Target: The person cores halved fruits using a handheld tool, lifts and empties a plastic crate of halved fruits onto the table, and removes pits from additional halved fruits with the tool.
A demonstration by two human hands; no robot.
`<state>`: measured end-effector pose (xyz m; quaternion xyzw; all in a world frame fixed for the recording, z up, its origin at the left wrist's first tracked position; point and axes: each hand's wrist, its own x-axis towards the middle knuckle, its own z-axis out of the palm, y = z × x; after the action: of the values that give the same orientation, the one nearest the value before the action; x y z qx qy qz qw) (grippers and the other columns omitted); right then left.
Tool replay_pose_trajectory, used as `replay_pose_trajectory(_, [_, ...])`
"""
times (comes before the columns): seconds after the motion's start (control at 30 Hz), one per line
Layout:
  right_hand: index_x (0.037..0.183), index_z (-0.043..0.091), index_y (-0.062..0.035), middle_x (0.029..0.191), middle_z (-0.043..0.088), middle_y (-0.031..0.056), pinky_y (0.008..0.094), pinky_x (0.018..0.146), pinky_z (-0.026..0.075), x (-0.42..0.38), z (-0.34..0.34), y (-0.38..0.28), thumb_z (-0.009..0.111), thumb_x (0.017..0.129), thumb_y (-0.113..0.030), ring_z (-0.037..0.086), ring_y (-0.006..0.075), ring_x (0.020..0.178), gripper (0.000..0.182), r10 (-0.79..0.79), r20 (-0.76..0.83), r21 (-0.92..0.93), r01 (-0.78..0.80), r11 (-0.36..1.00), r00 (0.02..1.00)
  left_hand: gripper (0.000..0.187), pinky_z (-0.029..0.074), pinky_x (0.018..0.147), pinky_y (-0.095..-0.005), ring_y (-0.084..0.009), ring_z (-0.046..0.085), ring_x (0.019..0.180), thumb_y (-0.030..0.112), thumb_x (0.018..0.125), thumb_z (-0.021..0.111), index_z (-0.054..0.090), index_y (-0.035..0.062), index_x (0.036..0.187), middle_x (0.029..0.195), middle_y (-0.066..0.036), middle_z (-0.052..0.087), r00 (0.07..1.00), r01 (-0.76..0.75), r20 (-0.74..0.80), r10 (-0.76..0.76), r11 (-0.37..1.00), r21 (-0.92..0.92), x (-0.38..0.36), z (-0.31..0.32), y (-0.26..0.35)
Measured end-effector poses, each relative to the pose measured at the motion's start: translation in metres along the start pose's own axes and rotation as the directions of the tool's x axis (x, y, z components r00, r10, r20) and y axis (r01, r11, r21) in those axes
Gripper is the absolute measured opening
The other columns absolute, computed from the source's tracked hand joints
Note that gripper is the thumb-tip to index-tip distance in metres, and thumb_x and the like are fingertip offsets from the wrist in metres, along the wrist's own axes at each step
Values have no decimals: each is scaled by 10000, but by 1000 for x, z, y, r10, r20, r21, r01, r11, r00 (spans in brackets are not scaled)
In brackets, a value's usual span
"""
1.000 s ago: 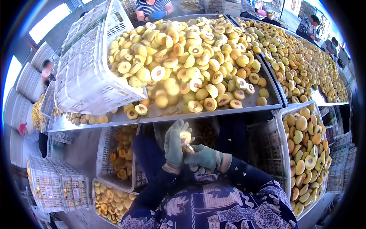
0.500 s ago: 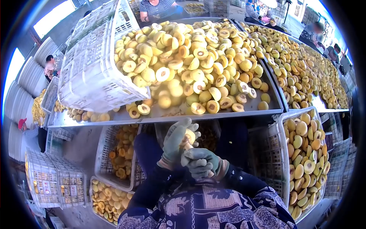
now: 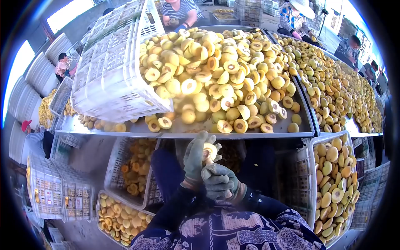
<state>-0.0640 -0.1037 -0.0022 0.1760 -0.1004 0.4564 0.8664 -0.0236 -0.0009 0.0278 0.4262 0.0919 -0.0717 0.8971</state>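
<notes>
Below the front edge of the steel table point(image 3: 250, 134), both gloved hands meet over the person's lap. The left hand point(image 3: 195, 156) wraps a halved fruit point(image 3: 209, 151), fingers curled round its back so the pale cut face looks up and to the right. The right hand point(image 3: 220, 182) sits just under it, fingers bunched tight; something seems gripped in that fist and pressed to the fruit, but the glove hides it, so I cannot tell what it is.

Compared with a second ago, the pair of hands sits a little higher and closer together, the right fist now tucked directly beneath the left, and the fruit's cut face shows more. That reads, as a judgement, like work on the half's centre being under way rather than finished.

On the table above, a tipped white crate point(image 3: 112, 71) spills a heap of halved fruit point(image 3: 221, 71). A basket of halves point(image 3: 333, 183) stands to the right, and another crate point(image 3: 129, 171) lies under the table to the left. Other people work at the far side
</notes>
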Motion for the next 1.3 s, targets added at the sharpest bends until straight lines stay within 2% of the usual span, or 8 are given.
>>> replay_pose_trajectory(0.5, [1124, 534, 100, 525, 478, -88, 187, 325, 412, 14, -9, -10, 355, 1024, -214, 401, -15, 327, 375, -10, -31, 150, 15, 989, 999, 233, 546, 624, -271, -164, 651, 818, 240, 886, 653, 625, 38, 997, 987, -88, 662, 963, 80, -257, -74, 997, 12, 18, 7, 12])
replay_pose_trajectory(0.53, [1125, 535, 96, 520, 474, -90, 188, 333, 417, 16, -4, -10, 358, 1023, -210, 404, -13, 330, 368, -26, -16, 137, 28, 990, 1000, 218, 542, 639, -279, -171, 649, 825, 209, 887, 650, 623, 36, 1016, 995, -90, 660, 923, -306, -112, 369, 878, 369, 28, -7, 9])
replay_pose_trajectory(0.6, [1126, 538, 88, 510, 467, -92, 189, 350, 427, 18, 6, -10, 363, 1021, -203, 411, -8, 335, 356, -54, 16, 118, 52, 992, 998, 203, 534, 668, -294, -184, 645, 839, 146, 888, 645, 619, 32, 1055, 1010, -94, 654, 409, -766, 504, 761, -15, 643, 55, -67, -2])
replay_pose_trajectory(0.7, [1101, 570, 46, 529, 480, -91, 196, 378, 374, 10, 5, -26, 406, 1011, -231, 407, 3, 367, 334, -62, -22, -135, 59, 989, 998, 285, 508, 758, -265, -131, 597, 896, 116, 974, 518, 576, 2, 1229, 1057, -77, 639, 677, -579, 182, 713, 363, 731, 50, -116, 32])
replay_pose_trajectory(0.77, [1074, 582, 24, 549, 487, -88, 192, 401, 366, 1, -5, -35, 442, 1002, -251, 421, 10, 396, 317, -41, -309, -177, -16, 984, 950, 261, 496, 741, -256, -132, 591, 903, 127, 960, 557, 602, -4, 1181, 1024, -64, 631, 684, -344, 65, 727, 242, 907, 57, -165, 63])
replay_pose_trajectory(0.8, [1060, 588, 13, 558, 491, -86, 190, 413, 362, -3, -13, -40, 459, 997, -260, 427, 13, 411, 309, -36, -448, -193, -58, 980, 894, 242, 529, 739, -341, -223, 623, 878, 116, 881, 653, 648, 15, 1101, 1025, -120, 639, 442, -287, 357, 823, -247, 925, 66, -178, 81])
replay_pose_trajectory(1.17, [941, 565, -66, 779, 598, 22, 173, 421, 401, 9, -43, -45, 589, 927, -227, 483, 53, 522, 164, -337, -751, -498, -151, 854, 568, 538, 223, 1085, -563, -367, 434, 1256, 538, 812, 524, 611, 147, 1171, 1280, -149, 555, 903, 226, -34, 428, -406, 885, 181, -150, 60])
replay_pose_trajectory(1.3, [945, 553, -65, 739, 587, 29, 191, 416, 400, 12, -27, -41, 612, 907, -215, 471, 74, 489, 165, -428, -763, -602, -290, 744, 484, 473, 488, 862, -423, -320, 634, 931, 370, 748, 694, 605, 85, 1114, 1076, -149, 651, 944, -24, 148, 295, -385, 923, 193, -143, 53])
